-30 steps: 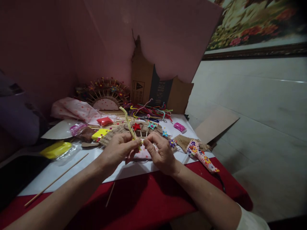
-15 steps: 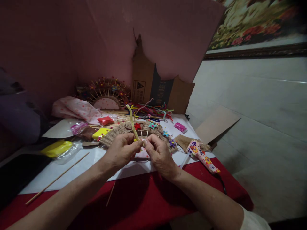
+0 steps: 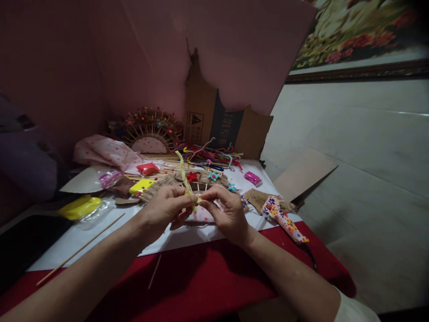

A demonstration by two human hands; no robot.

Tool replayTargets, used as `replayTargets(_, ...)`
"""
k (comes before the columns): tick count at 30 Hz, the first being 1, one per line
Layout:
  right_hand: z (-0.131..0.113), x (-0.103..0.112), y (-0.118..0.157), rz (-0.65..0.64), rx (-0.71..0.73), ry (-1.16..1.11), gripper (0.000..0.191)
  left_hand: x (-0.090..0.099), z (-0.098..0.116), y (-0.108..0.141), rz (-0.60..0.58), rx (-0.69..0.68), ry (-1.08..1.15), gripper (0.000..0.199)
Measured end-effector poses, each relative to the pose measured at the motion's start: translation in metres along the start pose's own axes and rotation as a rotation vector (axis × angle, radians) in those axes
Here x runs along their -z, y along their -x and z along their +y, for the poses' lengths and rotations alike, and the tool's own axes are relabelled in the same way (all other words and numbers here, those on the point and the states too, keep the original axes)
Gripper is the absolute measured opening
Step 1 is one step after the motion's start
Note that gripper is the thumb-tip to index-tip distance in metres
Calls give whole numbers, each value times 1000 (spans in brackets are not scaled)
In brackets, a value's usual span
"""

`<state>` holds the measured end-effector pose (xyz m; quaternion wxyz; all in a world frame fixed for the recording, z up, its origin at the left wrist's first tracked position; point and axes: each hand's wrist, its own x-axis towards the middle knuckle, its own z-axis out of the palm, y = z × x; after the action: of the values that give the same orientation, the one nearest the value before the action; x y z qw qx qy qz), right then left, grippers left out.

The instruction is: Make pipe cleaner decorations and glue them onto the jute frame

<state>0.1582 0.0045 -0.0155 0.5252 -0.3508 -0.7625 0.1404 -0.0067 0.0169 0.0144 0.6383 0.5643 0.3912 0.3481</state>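
I see a red-cloth-covered table (image 3: 201, 277) topped with a white paper sheet (image 3: 264, 183). Half-round tan woven panel (image 3: 164, 183) lies near the front edge, partly behind the hands. My left hand (image 3: 161, 208), pinched closed, grips a fuzzy yellow stem (image 3: 182, 167), long end up; my right hand (image 3: 229, 214) pinches its lower end, above the front edge. Small red star (image 3: 192, 177) sits on the panel.

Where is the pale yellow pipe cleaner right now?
In the head view, the pale yellow pipe cleaner is near centre, pinched by the left hand and right hand, in front of the woven arch.
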Motion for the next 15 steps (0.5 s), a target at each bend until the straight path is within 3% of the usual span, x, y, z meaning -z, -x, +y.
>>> replayTargets(6, 0, 2, -1, -5, 194, 70, 9, -2, 3, 3, -14, -5, 25, 33)
replayTargets(15, 2, -1, 4, 19, 280, 110, 13, -2, -2, 1, -16, -18, -14, 29)
